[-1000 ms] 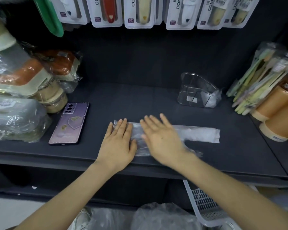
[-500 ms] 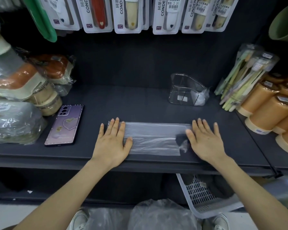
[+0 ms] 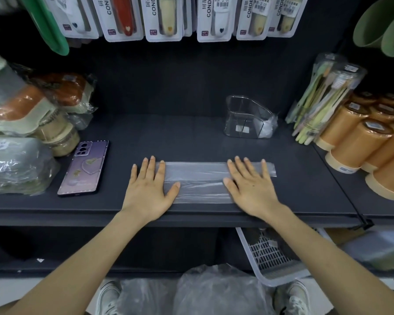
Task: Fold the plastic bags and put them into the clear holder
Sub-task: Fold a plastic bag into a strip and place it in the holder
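Left hand (image 3: 148, 189) and right hand (image 3: 251, 187), each grip wide and flat, pressed the ends of a folded translucent plastic bag (image 3: 198, 183) onto the dark shelf (image 3: 191, 142).

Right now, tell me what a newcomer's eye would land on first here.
The left hand and right hand press flat on a plastic bag folded into a long strip at the front of the dark shelf. Behind the right hand stands the clear holder; a purple phone lies left of the left hand.
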